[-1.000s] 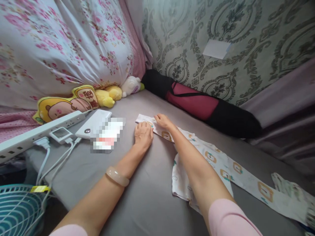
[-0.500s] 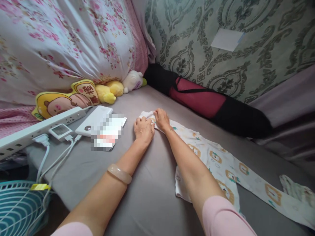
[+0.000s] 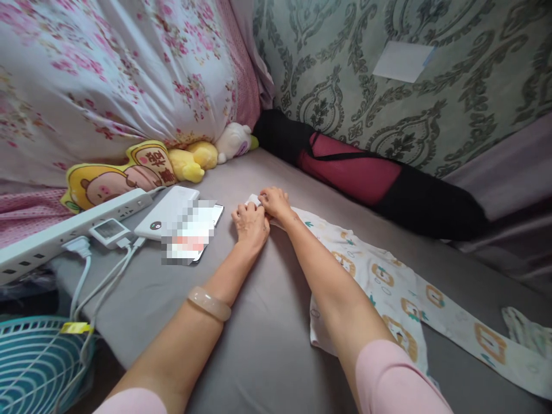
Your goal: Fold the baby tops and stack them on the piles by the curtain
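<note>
A white long-sleeved shirt (image 3: 382, 276) printed with lion faces and green leaves lies spread over the grey sheet. One sleeve runs toward the middle of the bed, and both hands are at its cuff. My left hand (image 3: 250, 225), below a pale bangle (image 3: 209, 303), has its fingers curled on the cuff end. Close against it, my right hand (image 3: 276, 202) is pinching the sleeve just beside the cuff. Only a small white bit of the cuff shows between the fingers. The other sleeve stretches away to the lower right, partly behind my right forearm.
Left of my hands lie a phone (image 3: 196, 236), a white power bank (image 3: 168, 213) and a power strip (image 3: 73, 233) with cables. Plush toys (image 3: 190, 162) line the back. A black and red long bag (image 3: 357, 172) lies along the wall. A blue fan (image 3: 38, 365) stands lower left.
My right hand has shifted slightly left over the cuff, closer to my left hand, and less of the cuff shows. The view has tilted a little.
</note>
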A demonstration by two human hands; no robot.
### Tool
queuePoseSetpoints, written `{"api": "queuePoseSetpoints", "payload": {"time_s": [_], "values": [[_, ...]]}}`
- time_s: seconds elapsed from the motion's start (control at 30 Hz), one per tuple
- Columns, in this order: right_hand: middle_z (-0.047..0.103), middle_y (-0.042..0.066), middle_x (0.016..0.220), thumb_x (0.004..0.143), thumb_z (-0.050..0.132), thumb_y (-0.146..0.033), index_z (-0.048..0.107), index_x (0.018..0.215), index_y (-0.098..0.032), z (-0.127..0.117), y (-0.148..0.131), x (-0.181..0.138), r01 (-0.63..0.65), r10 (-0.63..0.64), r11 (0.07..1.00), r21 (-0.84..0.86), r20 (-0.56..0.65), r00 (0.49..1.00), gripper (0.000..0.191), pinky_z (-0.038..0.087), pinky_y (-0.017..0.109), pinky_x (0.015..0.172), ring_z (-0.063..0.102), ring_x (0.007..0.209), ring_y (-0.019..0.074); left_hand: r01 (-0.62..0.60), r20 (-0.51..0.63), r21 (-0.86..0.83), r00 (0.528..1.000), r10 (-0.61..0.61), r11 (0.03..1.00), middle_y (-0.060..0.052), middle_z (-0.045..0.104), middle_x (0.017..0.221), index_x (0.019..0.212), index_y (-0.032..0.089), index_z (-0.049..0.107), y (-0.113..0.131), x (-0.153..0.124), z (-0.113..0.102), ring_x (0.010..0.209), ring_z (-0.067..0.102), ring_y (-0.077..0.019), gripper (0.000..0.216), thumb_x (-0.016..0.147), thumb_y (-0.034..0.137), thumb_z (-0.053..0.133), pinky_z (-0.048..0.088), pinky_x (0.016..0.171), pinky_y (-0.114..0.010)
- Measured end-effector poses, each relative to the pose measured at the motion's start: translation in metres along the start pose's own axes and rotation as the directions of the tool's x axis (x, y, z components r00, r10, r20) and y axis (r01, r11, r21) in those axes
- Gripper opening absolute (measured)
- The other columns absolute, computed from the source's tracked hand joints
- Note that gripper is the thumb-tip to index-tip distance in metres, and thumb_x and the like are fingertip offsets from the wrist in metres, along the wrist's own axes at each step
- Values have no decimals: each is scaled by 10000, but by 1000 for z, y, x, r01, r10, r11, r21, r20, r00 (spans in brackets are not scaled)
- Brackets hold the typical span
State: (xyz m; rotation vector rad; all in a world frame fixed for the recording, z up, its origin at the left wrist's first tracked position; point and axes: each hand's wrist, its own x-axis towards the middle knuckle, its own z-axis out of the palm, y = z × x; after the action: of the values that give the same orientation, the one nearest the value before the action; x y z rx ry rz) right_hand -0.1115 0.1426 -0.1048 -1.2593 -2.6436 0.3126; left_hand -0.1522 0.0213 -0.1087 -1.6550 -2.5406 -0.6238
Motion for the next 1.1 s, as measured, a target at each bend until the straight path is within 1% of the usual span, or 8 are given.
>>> {"api": "queuePoseSetpoints", "payload": {"time_s": [0.13,0.27,0.33,0.5,0.63,0.83,0.97,1.1], "values": [[670,71,1169,926,518,-271,650,1150,-205,2,9,7,9,-14,996,91,51,999,268,409,329,952,573,1101,220,15,-8,14,1000,-15,1000,-156,634,1133,1063,186,688,0,0,1,1099,495,-361,316,919,293,427,390,905,-502],[656,83,1148,967,438,-243,632,1126,-162,13,15,2,71,-46,984,163,-149,988,263,412,257,940,575,1068,170,20,-18,27,1000,-19,999,-171,613,1165,1085,173,681,2,-2,1,1096,491,-366,324,911,291,434,394,886,-498],[653,92,1161,977,403,-225,621,1148,-155,19,15,-1,66,-36,985,163,-178,983,285,403,265,970,568,1089,173,18,-17,34,1000,-17,999,-179,604,1175,1103,167,679,3,-3,1,1094,489,-370,338,907,284,430,391,883,-501],[590,84,1348,971,338,-168,534,1326,-193,13,19,-13,115,-97,975,189,-106,990,407,353,310,1079,512,1246,165,17,-11,45,1000,-16,999,-187,605,1173,1116,164,683,3,-3,1,1091,494,-376,360,915,298,415,383,890,-512],[442,129,1499,964,328,-179,458,1417,-131,-11,45,-55,190,-185,973,130,-51,981,473,275,305,1151,370,1398,159,-39,-34,0,999,39,999,-177,588,1259,1148,162,669,3,-3,1,1191,469,-369,393,938,354,399,359,976,-514],[262,154,1600,1015,279,-360,332,1509,-111,-27,87,-126,-54,58,997,-49,97,994,555,134,472,1200,138,1502,258,-204,43,-38,978,205,978,-177,453,1479,1328,140,547,3,-4,14,1425,291,-356,508,945,432,386,193,1152,-533],[211,136,1618,1015,245,-439,298,1531,-153,-18,85,-132,-117,123,991,-63,105,987,592,109,528,1189,135,1501,278,-188,140,-3,972,186,982,-202,359,1542,1379,117,491,1,-4,20,1454,247,-368,558,947,441,351,204,1137,-581],[235,109,1615,1001,300,-472,341,1516,-203,-12,82,-124,-134,135,991,-18,46,990,582,91,538,1189,143,1499,275,-191,137,18,973,187,981,-195,371,1538,1367,132,504,0,-5,19,1451,251,-369,547,936,436,360,213,1128,-594]]}}
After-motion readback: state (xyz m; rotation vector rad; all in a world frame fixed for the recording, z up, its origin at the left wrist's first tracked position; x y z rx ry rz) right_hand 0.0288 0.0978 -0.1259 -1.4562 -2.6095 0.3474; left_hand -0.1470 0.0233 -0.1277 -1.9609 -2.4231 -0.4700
